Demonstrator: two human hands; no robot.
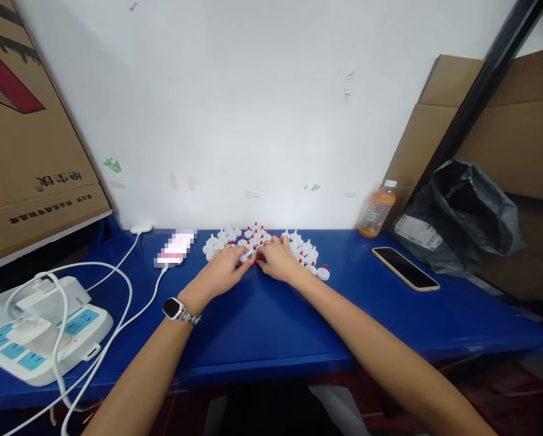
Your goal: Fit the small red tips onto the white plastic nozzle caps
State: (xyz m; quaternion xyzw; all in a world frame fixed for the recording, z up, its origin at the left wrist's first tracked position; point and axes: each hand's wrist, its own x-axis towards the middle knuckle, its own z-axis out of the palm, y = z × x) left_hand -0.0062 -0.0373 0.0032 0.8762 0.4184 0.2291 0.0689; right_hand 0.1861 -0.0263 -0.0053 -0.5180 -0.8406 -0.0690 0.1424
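White, red-tipped caps on a deep blue table

The small plastic caps are white, many with a red tip, and lie on a plain deep blue table under a white wall. The bottle is orange with a white lid. One phone has a black screen in a pale rim. The power strip is white with light blue sockets and white cables. The bag is black; the cartons are brown, one with red print.

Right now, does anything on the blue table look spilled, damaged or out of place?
Nothing spilled or damaged. The white caps with red tips lie in a loose heap by both hands; the orange drink bottle stands upright, capped.
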